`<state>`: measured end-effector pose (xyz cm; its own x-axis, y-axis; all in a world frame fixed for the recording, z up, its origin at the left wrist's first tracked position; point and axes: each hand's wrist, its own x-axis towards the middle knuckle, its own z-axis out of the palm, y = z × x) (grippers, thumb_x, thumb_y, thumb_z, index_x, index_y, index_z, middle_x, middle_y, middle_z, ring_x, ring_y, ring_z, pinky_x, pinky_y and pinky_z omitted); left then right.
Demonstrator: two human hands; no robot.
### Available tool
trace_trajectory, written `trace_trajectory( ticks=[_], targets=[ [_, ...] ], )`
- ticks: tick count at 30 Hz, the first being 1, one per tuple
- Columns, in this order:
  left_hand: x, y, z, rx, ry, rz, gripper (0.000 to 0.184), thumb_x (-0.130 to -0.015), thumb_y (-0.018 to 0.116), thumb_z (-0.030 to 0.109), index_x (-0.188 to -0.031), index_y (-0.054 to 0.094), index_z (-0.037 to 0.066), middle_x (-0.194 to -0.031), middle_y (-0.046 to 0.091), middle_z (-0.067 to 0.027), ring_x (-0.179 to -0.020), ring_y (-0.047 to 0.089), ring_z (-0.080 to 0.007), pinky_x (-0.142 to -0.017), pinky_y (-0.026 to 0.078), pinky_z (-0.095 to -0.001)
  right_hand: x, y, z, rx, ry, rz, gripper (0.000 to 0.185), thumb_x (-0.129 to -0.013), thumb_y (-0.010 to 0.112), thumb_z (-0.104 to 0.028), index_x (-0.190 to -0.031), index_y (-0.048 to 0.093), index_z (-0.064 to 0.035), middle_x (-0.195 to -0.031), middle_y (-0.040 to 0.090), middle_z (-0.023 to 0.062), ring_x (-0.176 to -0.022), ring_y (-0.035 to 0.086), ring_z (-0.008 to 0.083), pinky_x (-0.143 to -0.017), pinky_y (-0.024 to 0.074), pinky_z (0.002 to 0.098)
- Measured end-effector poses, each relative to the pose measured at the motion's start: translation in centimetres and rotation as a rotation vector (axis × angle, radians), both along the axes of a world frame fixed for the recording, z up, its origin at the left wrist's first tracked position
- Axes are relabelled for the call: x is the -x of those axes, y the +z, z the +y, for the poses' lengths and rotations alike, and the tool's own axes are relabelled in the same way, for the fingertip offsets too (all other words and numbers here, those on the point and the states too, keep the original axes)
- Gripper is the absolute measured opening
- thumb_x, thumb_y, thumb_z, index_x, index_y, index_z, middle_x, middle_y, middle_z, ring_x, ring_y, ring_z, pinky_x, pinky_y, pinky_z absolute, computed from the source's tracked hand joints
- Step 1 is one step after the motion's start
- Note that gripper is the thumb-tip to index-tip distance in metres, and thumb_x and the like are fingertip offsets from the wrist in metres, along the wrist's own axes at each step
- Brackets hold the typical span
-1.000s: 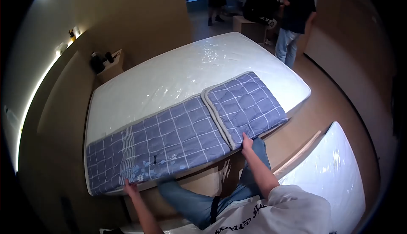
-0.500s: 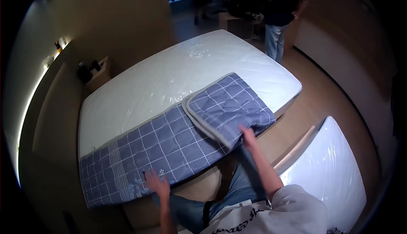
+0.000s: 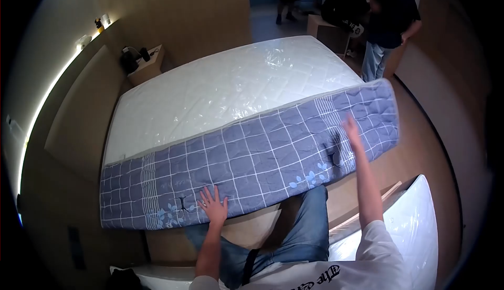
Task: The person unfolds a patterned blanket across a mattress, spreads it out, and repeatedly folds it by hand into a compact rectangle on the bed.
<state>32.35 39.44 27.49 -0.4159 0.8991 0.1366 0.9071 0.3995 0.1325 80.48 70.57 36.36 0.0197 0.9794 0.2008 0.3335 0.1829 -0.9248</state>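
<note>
A blue-grey checked quilted mattress pad (image 3: pixel 247 159) lies along the near side of a white mattress (image 3: pixel 210 109) in clear plastic wrap. My left hand (image 3: pixel 213 206) rests flat on the pad near its front edge, fingers spread, beside a dark mark and a blue flower print. Over the right part of the pad is my right hand (image 3: pixel 352 130), slightly blurred, its fingers stretched away from me and nothing visible in them. The pad's right end reaches the mattress's foot end and looks slightly raised there.
A second plastic-wrapped mattress (image 3: pixel 415 227) stands low at the right, beside a wooden board (image 3: pixel 367 211). A nightstand (image 3: pixel 147 64) holds dark items at the far left, near the headboard (image 3: pixel 84 101). Several people (image 3: pixel 388 17) are at the back right.
The pad's folded right end has been unfolded towards the foot end. My right hand has let go of it and moved up and right. My left hand now lies flat on the pad.
</note>
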Motion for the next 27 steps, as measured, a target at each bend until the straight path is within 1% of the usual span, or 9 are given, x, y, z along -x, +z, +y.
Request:
trace_trajectory(
  ticks=[2,3,4,6,12,14,18,23,27],
  targets=[
    [-0.2,0.0,0.2,0.020,0.015,0.014,0.064,-0.080,0.048,0.043,-0.135,0.027,0.018,-0.141,0.012,-0.0178,-0.129,0.009,-0.0396,-0.099,0.008,-0.0596,2.3,-7.4,-0.9,0.132,0.051,-0.323,0.069,-0.080,0.054,-0.042,-0.132,0.029,-0.0051,-0.135,0.028,0.0226,-0.126,0.026,0.0323,-0.102,0.0225,0.0375],
    [-0.3,-0.2,0.2,0.027,0.010,0.020,0.064,-0.080,0.048,0.043,-0.135,0.027,0.018,-0.141,0.012,-0.0178,-0.129,0.009,-0.0396,-0.099,0.008,-0.0596,4.5,-8.4,-3.1,0.334,-0.042,-0.680,0.074,-0.078,0.051,-0.049,-0.133,0.027,-0.0067,-0.139,0.019,0.0204,-0.129,0.018,0.0346,-0.102,0.0168,0.0467],
    [-0.2,-0.3,0.2,0.030,0.011,0.025,0.064,-0.080,0.049,0.043,-0.135,0.027,0.017,-0.141,0.013,-0.0180,-0.129,0.009,-0.0393,-0.099,0.009,-0.0596,6.1,-9.0,-5.6,0.182,-0.120,-0.938,0.072,-0.078,0.047,-0.050,-0.134,0.026,-0.0104,-0.140,0.016,0.0194,-0.130,0.015,0.0341,-0.102,0.0131,0.0505],
    [0.0,-0.3,0.2,0.037,0.012,0.044,0.065,-0.080,0.049,0.043,-0.135,0.027,0.017,-0.141,0.013,-0.0182,-0.129,0.009,-0.0390,-0.099,0.009,-0.0595,8.2,-9.6,-6.1,0.050,-0.329,-0.934,0.068,-0.078,0.048,-0.047,-0.133,0.029,-0.0107,-0.140,0.019,0.0190,-0.129,0.017,0.0333,-0.102,0.0126,0.0498],
    [0.6,1.8,3.0,-0.028,0.068,-0.083,0.046,-0.079,0.053,0.033,-0.118,0.045,0.010,-0.128,0.034,-0.0190,-0.122,0.026,-0.0378,-0.098,0.016,-0.0570,9.1,-8.7,-6.0,-0.058,-0.402,-0.948,0.063,-0.078,0.048,-0.043,-0.130,0.035,-0.0102,-0.138,0.024,0.0184,-0.128,0.019,0.0328,-0.102,0.0144,0.0494],
    [2.5,2.4,6.4,-0.054,-0.028,-0.166,0.035,-0.080,0.053,0.025,-0.110,0.048,0.007,-0.118,0.041,-0.0194,-0.116,0.034,-0.0367,-0.097,0.021,-0.0524,9.2,-9.0,-5.7,-0.060,-0.420,-0.959,0.063,-0.078,0.048,-0.042,-0.130,0.035,-0.0098,-0.137,0.025,0.0188,-0.128,0.020,0.0329,-0.102,0.0141,0.0492],
    [3.6,3.5,16.9,-0.211,-0.301,-0.169,0.035,-0.082,0.049,0.020,-0.113,0.045,0.003,-0.126,0.037,-0.0191,-0.119,0.032,-0.0344,-0.097,0.025,-0.0480,9.3,-8.8,-5.4,-0.046,-0.433,-0.955,0.063,-0.078,0.049,-0.040,-0.131,0.034,-0.0091,-0.137,0.024,0.0194,-0.128,0.020,0.0328,-0.103,0.0130,0.0486],
    [5.0,3.6,29.4,-0.006,-0.366,0.013,0.068,-0.065,0.071,0.025,-0.123,0.040,0.006,-0.127,0.039,-0.0142,-0.118,0.035,-0.0314,-0.097,0.027,-0.0481,9.2,-8.8,-5.1,-0.023,-0.425,-0.933,0.063,-0.076,0.050,-0.037,-0.130,0.035,-0.0083,-0.137,0.023,0.0192,-0.128,0.020,0.0325,-0.103,0.0125,0.0482],
    [4.0,4.1,31.8,0.293,-0.291,-0.122,0.084,-0.051,0.079,0.024,-0.124,0.039,0.008,-0.122,0.043,-0.0121,-0.115,0.039,-0.0298,-0.095,0.029,-0.0481,9.2,-8.7,-4.8,-0.013,-0.416,-0.923,0.061,-0.076,0.050,-0.036,-0.129,0.036,-0.0080,-0.137,0.025,0.0189,-0.128,0.020,0.0324,-0.103,0.0127,0.0483]
  ],
)
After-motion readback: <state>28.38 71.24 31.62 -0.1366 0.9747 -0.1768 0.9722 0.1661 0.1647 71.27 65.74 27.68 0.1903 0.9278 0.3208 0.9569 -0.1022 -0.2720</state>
